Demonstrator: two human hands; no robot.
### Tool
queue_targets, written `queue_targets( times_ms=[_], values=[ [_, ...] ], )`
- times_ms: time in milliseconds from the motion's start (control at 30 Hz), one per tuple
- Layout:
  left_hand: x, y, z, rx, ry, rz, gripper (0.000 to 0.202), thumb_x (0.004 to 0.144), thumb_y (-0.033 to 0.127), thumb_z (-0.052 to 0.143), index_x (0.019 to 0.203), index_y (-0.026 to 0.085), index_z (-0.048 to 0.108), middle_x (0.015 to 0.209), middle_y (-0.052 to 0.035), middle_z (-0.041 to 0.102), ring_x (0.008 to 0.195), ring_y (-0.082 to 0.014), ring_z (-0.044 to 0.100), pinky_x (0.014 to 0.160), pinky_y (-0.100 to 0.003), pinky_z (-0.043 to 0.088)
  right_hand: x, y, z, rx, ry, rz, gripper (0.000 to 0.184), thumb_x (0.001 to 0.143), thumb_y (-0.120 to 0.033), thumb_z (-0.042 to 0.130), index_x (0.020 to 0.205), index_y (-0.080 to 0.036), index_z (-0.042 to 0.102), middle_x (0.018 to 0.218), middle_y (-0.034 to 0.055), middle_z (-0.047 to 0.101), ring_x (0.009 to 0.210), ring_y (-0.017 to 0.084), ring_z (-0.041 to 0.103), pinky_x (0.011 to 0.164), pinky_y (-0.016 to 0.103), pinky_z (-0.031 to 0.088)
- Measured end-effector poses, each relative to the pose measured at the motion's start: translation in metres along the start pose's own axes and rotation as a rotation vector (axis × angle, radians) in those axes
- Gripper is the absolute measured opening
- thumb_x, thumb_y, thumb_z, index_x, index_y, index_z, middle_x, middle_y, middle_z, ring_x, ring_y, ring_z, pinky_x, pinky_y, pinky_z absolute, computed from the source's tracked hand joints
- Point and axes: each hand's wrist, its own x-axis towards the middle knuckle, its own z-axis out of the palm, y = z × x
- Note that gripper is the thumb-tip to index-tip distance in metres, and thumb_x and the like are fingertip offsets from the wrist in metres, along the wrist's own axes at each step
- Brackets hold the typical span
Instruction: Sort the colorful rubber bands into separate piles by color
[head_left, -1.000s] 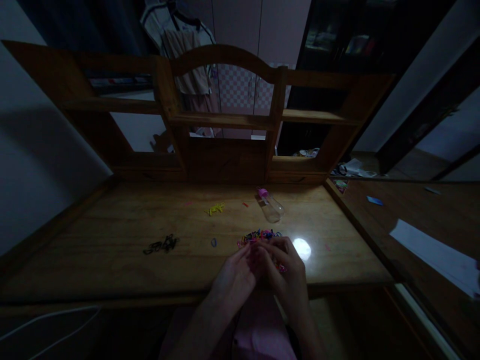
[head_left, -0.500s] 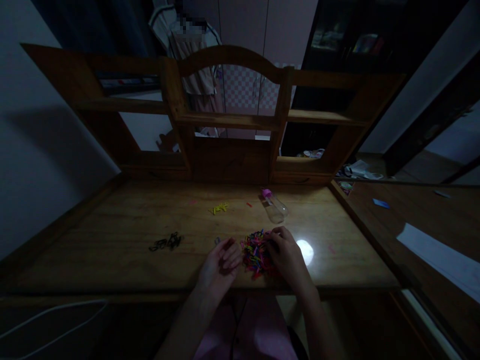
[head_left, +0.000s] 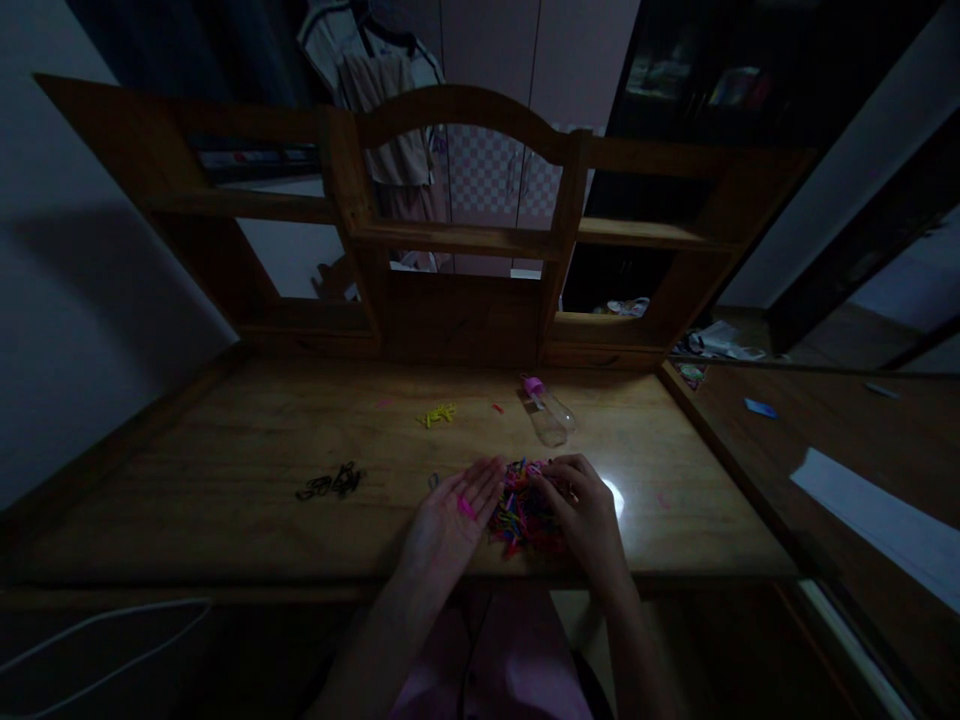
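The multicoloured pile (head_left: 513,522) is set by the front edge of the bench (head_left: 225,520), likely for reach. Pink pieces (head_left: 466,508) are rested, presumably for separation, on the flattened left hand (head_left: 444,525); whether anything is pinched by the right hand (head_left: 586,500) cannot be told.

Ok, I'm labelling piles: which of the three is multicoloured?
The mixed pile by the right hand: pink, red, blue and more; the yellow pile and black pile are single-coloured.

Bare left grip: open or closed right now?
Open: the bare left grip is palm up, fingers extended, with a small bright-pink item lying on it, too blurred to identify.
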Motion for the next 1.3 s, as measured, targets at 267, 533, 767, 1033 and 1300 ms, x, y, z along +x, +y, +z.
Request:
queue_targets(
  times_ms=[267,533,767,1033,1300],
  values=[
    [-0.007,-0.02,0.018,-0.042,-0.047,-0.081,0.034,0.091,0.011,0.037,0.116,0.002,0.058,0.116,-0.0183,0.065,0.101,-0.019,0.066,0.086,-0.027,0.056,-0.007,-0.038,-0.001,0.155,-0.084,-0.048,0.008,0.085,-0.027,0.065,0.086,-0.022,0.071,0.093,0.0031,0.06,0.081,0.015,0.058,0.072,0.026,0.047],
    [-0.008,0.0,0.002,-0.097,0.043,-0.025,0.028,0.093,0.009,0.034,0.094,0.004,0.061,0.09,-0.0149,0.068,0.084,-0.0187,0.068,0.07,-0.028,0.059,-0.005,-0.035,-0.021,0.107,0.048,0.071,0.017,0.087,-0.032,0.063,0.098,-0.022,0.069,0.097,0.0041,0.061,0.078,0.015,0.057,0.068,0.026,0.046],
    [-0.011,0.032,-0.026,-0.202,-0.081,0.024,0.03,0.098,0.008,0.027,0.095,0.007,0.056,0.047,0.0081,0.036,0.032,-0.0047,0.035,0.03,-0.017,0.027,-0.017,0.004,-0.039,-0.002,0.012,0.172,0.019,0.089,-0.036,0.058,0.092,-0.02,0.069,0.093,0.0041,0.064,0.07,0.015,0.055,0.062,0.026,0.044],
    [-0.003,0.025,-0.028,-0.216,0.003,0.011,0.032,0.093,0.0,0.022,0.107,0.005,0.052,0.063,0.0007,0.045,0.05,-0.0069,0.044,0.046,-0.016,0.042,-0.048,0.023,-0.052,0.01,-0.082,0.187,0.019,0.088,-0.035,0.059,0.099,-0.021,0.066,0.096,0.005,0.06,0.066,0.013,0.054,0.057,0.025,0.043],
    [-0.001,0.021,-0.022,-0.111,0.016,0.021,0.025,0.093,0.009,0.034,0.105,0.001,0.055,0.064,0.0001,0.043,0.055,-0.0092,0.043,0.049,-0.02,0.042,-0.06,0.02,-0.051,-0.142,-0.246,0.159,0.013,0.089,-0.03,0.058,0.094,-0.021,0.065,0.089,0.0045,0.06,0.067,0.014,0.057,0.06,0.026,0.044]
  ],
)
